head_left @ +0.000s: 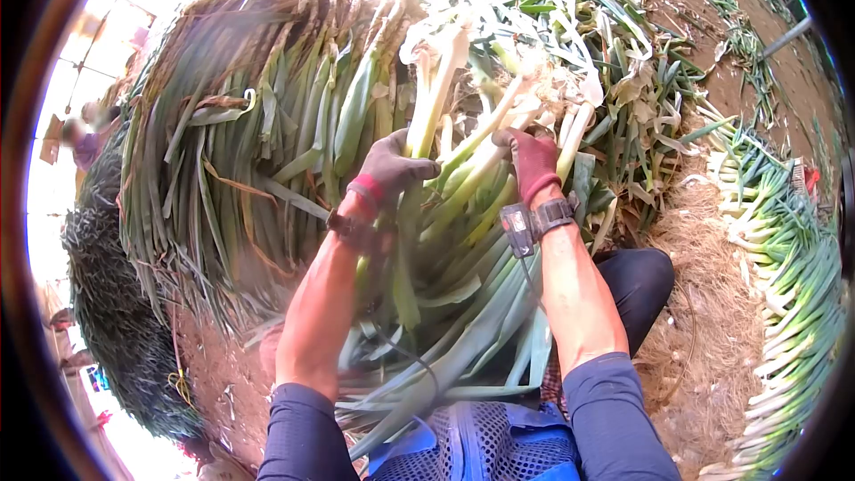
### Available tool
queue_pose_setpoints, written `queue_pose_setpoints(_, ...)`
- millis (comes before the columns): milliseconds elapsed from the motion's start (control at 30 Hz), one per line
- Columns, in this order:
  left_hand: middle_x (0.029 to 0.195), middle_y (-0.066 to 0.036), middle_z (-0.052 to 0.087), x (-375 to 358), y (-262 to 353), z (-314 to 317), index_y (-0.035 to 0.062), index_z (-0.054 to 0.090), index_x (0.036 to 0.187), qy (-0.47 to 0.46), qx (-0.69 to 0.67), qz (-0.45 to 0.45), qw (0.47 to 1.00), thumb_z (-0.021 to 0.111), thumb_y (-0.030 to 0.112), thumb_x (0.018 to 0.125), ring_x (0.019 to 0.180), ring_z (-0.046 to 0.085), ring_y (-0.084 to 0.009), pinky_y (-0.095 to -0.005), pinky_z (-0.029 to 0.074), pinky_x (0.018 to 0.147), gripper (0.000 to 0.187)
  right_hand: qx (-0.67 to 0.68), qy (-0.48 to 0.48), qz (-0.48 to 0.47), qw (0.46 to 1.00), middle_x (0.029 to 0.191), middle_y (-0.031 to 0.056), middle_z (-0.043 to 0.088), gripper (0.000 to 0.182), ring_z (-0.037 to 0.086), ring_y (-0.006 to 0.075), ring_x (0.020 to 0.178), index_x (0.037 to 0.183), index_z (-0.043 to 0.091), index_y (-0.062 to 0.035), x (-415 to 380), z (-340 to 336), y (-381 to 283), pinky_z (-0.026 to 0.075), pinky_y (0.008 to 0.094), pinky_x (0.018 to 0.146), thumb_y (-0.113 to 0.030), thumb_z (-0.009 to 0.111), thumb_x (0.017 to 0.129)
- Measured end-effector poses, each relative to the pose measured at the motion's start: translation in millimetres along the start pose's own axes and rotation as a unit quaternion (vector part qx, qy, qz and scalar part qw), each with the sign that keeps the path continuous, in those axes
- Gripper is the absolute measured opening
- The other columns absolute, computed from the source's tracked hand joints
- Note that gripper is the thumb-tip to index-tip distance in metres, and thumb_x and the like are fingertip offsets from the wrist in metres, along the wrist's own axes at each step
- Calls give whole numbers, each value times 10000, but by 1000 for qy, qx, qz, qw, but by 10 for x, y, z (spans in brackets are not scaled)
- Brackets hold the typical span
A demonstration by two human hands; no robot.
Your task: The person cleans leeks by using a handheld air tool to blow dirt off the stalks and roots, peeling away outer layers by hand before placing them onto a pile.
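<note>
Nearest us lies our blue mesh vest (472, 447). Brown ground (218, 352) bears the large leek heap (258, 134) and, at far right, a leek row (770, 338). Before the heap, our left hand (394, 167) curls around leek stalks (428, 111); our right hand (532, 158) closes on another leek (485, 162).

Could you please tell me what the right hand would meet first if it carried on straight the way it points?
The right hand would probably meet the pale leek-like stalks just beyond its fingers, though depth is hard to judge here.
</note>
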State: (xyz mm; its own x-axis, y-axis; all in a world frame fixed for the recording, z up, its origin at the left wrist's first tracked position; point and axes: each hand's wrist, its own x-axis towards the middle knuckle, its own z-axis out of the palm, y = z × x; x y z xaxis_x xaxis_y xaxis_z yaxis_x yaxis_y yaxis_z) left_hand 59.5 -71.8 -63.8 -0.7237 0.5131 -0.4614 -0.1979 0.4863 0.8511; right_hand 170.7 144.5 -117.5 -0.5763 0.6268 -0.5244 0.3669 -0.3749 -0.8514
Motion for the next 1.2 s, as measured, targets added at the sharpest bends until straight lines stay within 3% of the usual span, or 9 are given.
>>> queue_pose_setpoints(167,1075,-71,743,-71,-15,104,-25,664,1328,-37,-24,22,999,857,146,741,898,689,-146,-296,562,846,641,64,-86,-31,994,878,50,732,269,656,166,778,1014,802,-31,-53,76,48,543,298,751,-272,734,918)
queue_pose_setpoints(233,1085,-89,743,-7,-110,123,-30,661,1313,-32,5,42,999,841,168,743,912,699,-157,-306,572,843,630,130,-79,20,988,812,52,710,275,652,161,681,853,753,-14,-71,98,26,530,309,628,-276,828,813)
queue_pose_setpoints(333,1053,-111,754,4,-60,172,-14,670,1273,-15,31,15,999,832,143,740,882,718,-174,-327,596,810,579,-160,-118,-139,970,842,177,719,392,697,245,729,1033,752,15,386,-39,500,574,379,710,-348,776,887)
queue_pose_setpoints(433,1112,-86,754,125,-301,266,6,679,1288,-53,-27,27,998,830,140,752,956,701,-154,-334,586,870,573,-576,-108,-391,709,902,219,737,458,711,280,770,1118,743,33,668,-96,860,594,391,737,-367,787,899)
queue_pose_setpoints(567,1156,-115,754,217,-345,294,14,677,1328,-42,35,-38,998,842,218,710,1030,705,-207,-337,550,956,672,-46,-55,62,996,855,89,735,374,691,173,713,1212,719,6,-92,128,69,631,340,729,-224,790,926)
queue_pose_setpoints(800,1191,-86,740,-19,-349,153,-17,640,1368,-54,-61,41,996,871,159,731,1025,700,-160,-324,570,936,700,72,-90,-103,988,862,38,692,290,656,164,705,1090,706,5,-257,111,95,545,301,641,-263,712,980)
queue_pose_setpoints(933,1259,-81,712,-300,-127,121,-31,563,1452,-45,-132,80,987,889,68,748,1081,694,-166,-336,570,989,782,353,-237,0,905,1002,100,707,270,703,230,922,1187,667,-1,-256,162,45,588,383,803,-225,623,1043)
queue_pose_setpoints(1167,1295,-79,695,-625,-23,190,-30,534,1477,-37,-145,115,982,918,82,767,1127,668,-139,-318,553,1007,815,164,-216,-97,958,1100,108,715,341,721,245,949,1261,667,9,-661,132,-402,598,350,809,-230,681,1018)
queue_pose_setpoints(1200,1294,-78,694,-644,-29,202,-26,532,1479,-39,-114,121,985,921,96,776,1127,665,-135,-313,550,1008,813,12,-177,-329,927,1070,100,711,391,711,230,928,1274,660,31,-185,165,69,594,361,786,-281,670,1037)
